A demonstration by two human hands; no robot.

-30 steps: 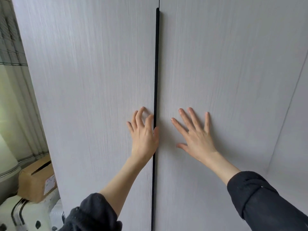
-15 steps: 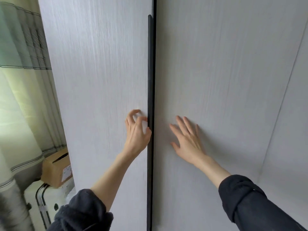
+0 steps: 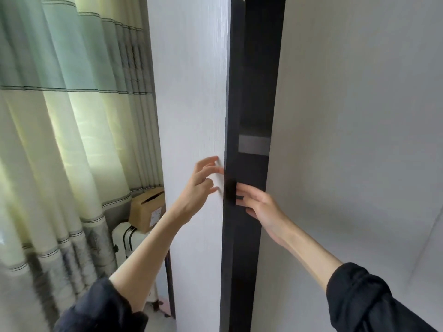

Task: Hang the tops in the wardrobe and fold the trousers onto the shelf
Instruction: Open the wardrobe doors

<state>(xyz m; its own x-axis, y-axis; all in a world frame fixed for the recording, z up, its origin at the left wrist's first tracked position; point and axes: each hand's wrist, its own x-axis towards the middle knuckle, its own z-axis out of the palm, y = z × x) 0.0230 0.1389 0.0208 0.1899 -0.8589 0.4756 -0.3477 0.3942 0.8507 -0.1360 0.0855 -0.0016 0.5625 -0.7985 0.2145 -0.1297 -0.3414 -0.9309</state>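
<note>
Inside the dark gap of the wardrobe (image 3: 257, 92) I can make out one grey shelf (image 3: 254, 145) edge, seen end-on between the open left door (image 3: 191, 116) and the closed right door (image 3: 347, 140); whether anything lies on it I cannot tell from here. Down on the pale floor (image 3: 165, 324) at the left, a white suitcase (image 3: 127, 240) with dark trim stands beside the wardrobe, and a brown cardboard box (image 3: 147, 209) with a white label rests on top of it. Green and grey striped curtains (image 3: 60, 140) hang down to the floor behind them
</note>
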